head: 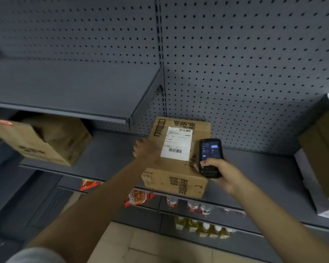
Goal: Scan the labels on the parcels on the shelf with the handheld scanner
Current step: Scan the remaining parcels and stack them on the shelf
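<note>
A brown cardboard parcel (pixel 179 168) lies on the grey shelf (pixel 110 154), jutting a little over the front edge. A white shipping label (pixel 176 144) with barcodes is stuck on its top face. My left hand (pixel 145 150) rests on the parcel's left top edge, beside the label; how its fingers lie is blurred. My right hand (pixel 219 172) grips a black handheld scanner (pixel 210 157) with a lit screen, thumb on its keypad. The scanner hovers at the parcel's right side, next to the label.
Another cardboard box (pixel 46 141) sits to the left under an upper shelf (pixel 65 92). A white and brown parcel stack (pixel 319 164) stands at the right edge. Snack bags (pixel 139 198) and bottles (pixel 196 205) fill the lower shelves. Pegboard (pixel 245 63) backs the shelving.
</note>
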`<state>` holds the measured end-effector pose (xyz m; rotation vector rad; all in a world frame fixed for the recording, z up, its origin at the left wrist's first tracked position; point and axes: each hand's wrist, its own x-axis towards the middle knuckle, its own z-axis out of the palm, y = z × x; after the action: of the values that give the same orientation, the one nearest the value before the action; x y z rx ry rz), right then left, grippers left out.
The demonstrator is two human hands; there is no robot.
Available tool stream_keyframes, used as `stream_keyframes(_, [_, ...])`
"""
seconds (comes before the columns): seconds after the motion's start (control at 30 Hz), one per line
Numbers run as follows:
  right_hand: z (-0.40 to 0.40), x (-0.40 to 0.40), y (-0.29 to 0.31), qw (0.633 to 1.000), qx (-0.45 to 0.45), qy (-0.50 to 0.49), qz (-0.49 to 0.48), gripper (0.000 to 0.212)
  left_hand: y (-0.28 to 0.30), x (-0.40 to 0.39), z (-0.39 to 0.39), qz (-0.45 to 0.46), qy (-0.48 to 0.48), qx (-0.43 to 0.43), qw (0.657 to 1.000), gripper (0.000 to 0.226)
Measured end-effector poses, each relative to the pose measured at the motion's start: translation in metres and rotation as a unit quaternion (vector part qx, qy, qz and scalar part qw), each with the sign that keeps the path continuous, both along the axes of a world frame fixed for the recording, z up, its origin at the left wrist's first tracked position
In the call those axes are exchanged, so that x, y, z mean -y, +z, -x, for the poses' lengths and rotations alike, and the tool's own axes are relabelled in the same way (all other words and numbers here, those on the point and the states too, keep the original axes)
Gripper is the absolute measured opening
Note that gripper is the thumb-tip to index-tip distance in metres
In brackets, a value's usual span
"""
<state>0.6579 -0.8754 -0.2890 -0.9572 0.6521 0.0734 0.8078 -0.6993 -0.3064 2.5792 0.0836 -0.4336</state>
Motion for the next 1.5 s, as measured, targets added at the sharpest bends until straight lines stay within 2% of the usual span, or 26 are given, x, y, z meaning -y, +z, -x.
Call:
stream_keyframes(0.07, [-0.002, -0.005, -0.007, 1.000, 0.003, -0.021, 0.003, 0.043, -0.010, -0.012, -0.010, 0.015, -0.006, -0.030, 0.999, 0.065])
stream_keyframes(0.17, [0.002, -0.009, -0.011, 1.000, 0.006, -0.020, 0.022, 0.037, -0.022, -0.019, -0.015, 0.095, -0.011, -0.069, 0.993, 0.054])
stream_keyframes(0.3, [0.016, -0.001, -0.012, 0.995, -0.006, -0.012, 0.098, 0.049, -0.024, -0.012, -0.005, 0.142, -0.068, -0.079, 0.984, 0.048])
stream_keyframes(0.43, [0.049, 0.017, -0.015, 0.990, -0.014, -0.043, 0.135, 0.056, -0.033, 0.015, 0.018, 0.183, -0.112, -0.098, 0.972, 0.080])
stream_keyframes(0.57, [0.090, 0.032, -0.018, 0.989, -0.012, -0.089, 0.117, 0.066, -0.027, 0.039, 0.063, 0.188, -0.141, -0.095, 0.967, 0.080])
stream_keyframes(0.67, [0.116, 0.042, -0.016, 0.987, -0.006, -0.098, 0.127, 0.056, -0.031, 0.054, 0.093, 0.191, -0.154, -0.091, 0.965, 0.085])
stream_keyframes(0.77, [0.143, 0.055, -0.017, 0.985, 0.001, -0.116, 0.132, 0.058, -0.038, 0.062, 0.127, 0.214, -0.156, -0.106, 0.958, 0.092])
stream_keyframes(0.9, [0.172, 0.060, -0.021, 0.984, 0.004, -0.111, 0.139, 0.056, -0.043, 0.062, 0.171, 0.213, -0.164, -0.087, 0.959, 0.129])
stream_keyframes(1.0, [0.186, 0.059, -0.025, 0.985, 0.004, -0.102, 0.140, 0.066, -0.044, 0.061, 0.191, 0.170, -0.173, -0.082, 0.967, 0.146])
stream_keyframes(1.13, [0.198, 0.052, -0.025, 0.985, 0.010, -0.103, 0.140, 0.073, -0.047, 0.058, 0.212, 0.140, -0.174, -0.075, 0.972, 0.149])
stream_keyframes(1.27, [0.214, 0.027, -0.018, 0.978, -0.005, -0.143, 0.153, 0.073, -0.055, 0.052, 0.222, 0.152, -0.167, -0.053, 0.973, 0.149])
stream_keyframes(1.33, [0.226, 0.013, -0.007, 0.982, -0.017, -0.132, 0.137, 0.066, -0.058, 0.051, 0.225, 0.155, -0.170, -0.044, 0.972, 0.149])
stream_keyframes(1.5, [0.247, -0.026, 0.024, 0.999, 0.001, -0.041, -0.028, 0.038, -0.059, 0.049, 0.232, 0.144, -0.174, -0.042, 0.973, 0.149])
